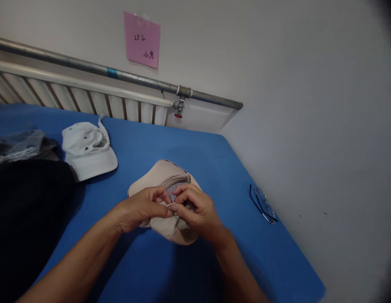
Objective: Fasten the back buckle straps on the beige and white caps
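A beige cap [176,231] lies on the blue table, its brim pointing away from me and its inside partly showing. My left hand [147,208] pinches the cap's near edge between thumb and fingers. Right beside it, my right hand [195,208] pinches the same edge, so the two thumbs almost meet. The small part between the fingertips is mostly hidden. Past the hands, the inner band and a bit of the lining show.
To the left sit a pale cap [88,147], a grey cap [21,143] and dark cloth [27,202]. Eyeglasses [264,205] rest near the right edge of the blue table [195,147]. Behind run a radiator [116,105] and a metal pipe [138,79]; a pink note [142,40] hangs above.
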A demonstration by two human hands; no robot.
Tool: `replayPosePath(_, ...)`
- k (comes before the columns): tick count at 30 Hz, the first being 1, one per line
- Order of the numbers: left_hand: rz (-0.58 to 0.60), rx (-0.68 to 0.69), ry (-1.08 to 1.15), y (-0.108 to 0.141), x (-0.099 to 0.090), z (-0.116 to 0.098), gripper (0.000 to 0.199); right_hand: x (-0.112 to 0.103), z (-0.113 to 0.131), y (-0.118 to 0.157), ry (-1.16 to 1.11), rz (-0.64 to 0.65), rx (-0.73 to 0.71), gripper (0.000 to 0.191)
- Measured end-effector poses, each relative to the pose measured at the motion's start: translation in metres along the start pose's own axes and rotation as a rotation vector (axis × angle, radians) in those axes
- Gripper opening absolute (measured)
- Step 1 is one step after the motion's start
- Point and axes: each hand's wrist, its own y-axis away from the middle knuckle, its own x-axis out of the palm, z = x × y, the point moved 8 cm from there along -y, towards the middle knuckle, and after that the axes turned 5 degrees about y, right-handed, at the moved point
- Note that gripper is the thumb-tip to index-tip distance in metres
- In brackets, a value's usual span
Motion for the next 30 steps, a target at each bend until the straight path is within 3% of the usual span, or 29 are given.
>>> replayPosePath(3,-0.024,0.001,0.006,0.0002,-0.0027,-0.0003,0.029,-0.0004,0.0003,-0.0003,-0.013,-0.013,-0.001,0.011)
replayPosePath(7,-0.026,0.000,0.045,0.0006,-0.0041,0.0000,0.030,-0.0011,-0.0039,0.0002,-0.095,0.091,0.060,0.002)
replayPosePath(11,0.000,0.002,0.056,0.0004,-0.0028,-0.0003,0.031,-0.0035,-0.0070,0.0020,-0.118,0.163,0.070,0.016)
replayPosePath(17,-0.013,-0.004,0.001,-0.0012,-0.0058,0.0020,0.031,-0.0034,-0.0078,0.0018,-0.077,0.143,0.060,0.016)
replayPosePath(30,-0.044,-0.019,0.110,-0.0013,-0.0045,0.0020,0.034,-0.0014,-0.0027,0.0003,0.064,0.067,0.007,0.025)
